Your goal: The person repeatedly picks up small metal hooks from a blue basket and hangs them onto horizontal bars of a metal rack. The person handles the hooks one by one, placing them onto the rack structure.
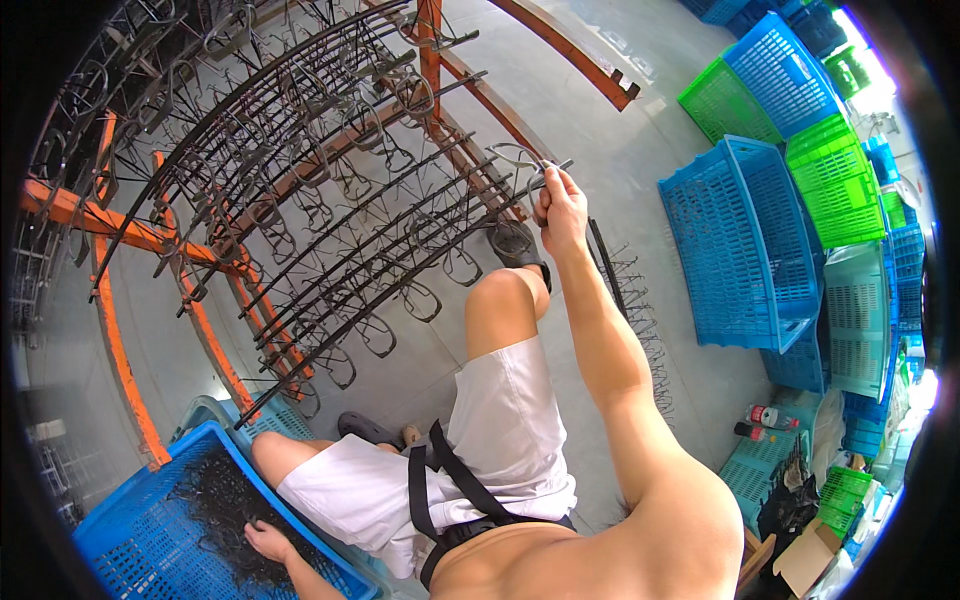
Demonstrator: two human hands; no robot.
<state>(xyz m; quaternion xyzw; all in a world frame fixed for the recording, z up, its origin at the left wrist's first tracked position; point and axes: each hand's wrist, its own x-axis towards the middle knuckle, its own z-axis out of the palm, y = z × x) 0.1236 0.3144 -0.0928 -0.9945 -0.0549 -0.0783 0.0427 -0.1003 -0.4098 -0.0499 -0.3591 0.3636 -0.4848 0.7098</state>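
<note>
My right hand [562,208] is raised at the right end of the rack's front bar, its fingers pinched on a bent metal loop [515,153]. The loop is shiny and thin, and sits against the bar's tip. Similar dark loops [421,301] hang in rows along the black bars [370,285]. Low on the left, my left hand [268,540] rests on a heap of thin black pieces [215,500] inside a blue basket [130,520]. Its fingers look loosely spread, with nothing visible gripped in them; the fingertips are partly lost against the dark heap.
An orange metal frame [125,360] carries the bars, and another orange beam [565,50] juts in at the top. Blue crates [720,240] and green crates [835,180] are stacked on the right. Beside my right leg, a black bar with thin prongs [610,270] lies low.
</note>
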